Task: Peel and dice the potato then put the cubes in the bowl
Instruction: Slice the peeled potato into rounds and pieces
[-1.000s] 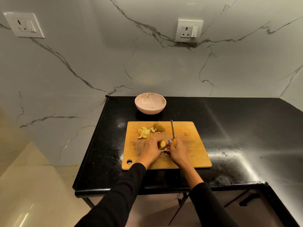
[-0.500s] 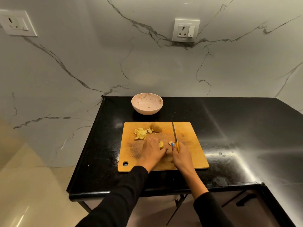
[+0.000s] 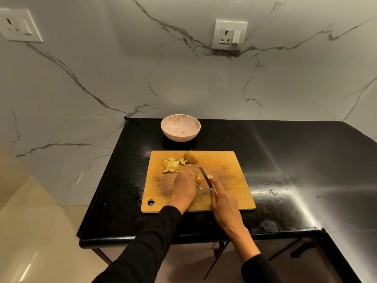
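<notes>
On the wooden cutting board [image 3: 228, 166] my left hand [image 3: 184, 185] holds down a small yellow potato piece [image 3: 198, 180]. My right hand [image 3: 223, 198] grips a yellow-handled knife [image 3: 205, 176], its blade lying just right of that piece. A small slice [image 3: 210, 176] lies right of the blade. A pile of cut potato cubes [image 3: 172, 165] sits at the board's back left, beside a larger unpeeled potato chunk [image 3: 191, 157]. The pink bowl [image 3: 180, 127] stands behind the board with no cubes in it.
The board lies on a black countertop [image 3: 285, 160] whose left edge drops off to the floor. A marble wall with two sockets [image 3: 229, 35] rises behind. A dark cabinet handle [image 3: 302, 249] shows below the counter's front right.
The knife blade has come down and turned, now angled close beside the piece under my left hand. The camera view has shifted slightly.
</notes>
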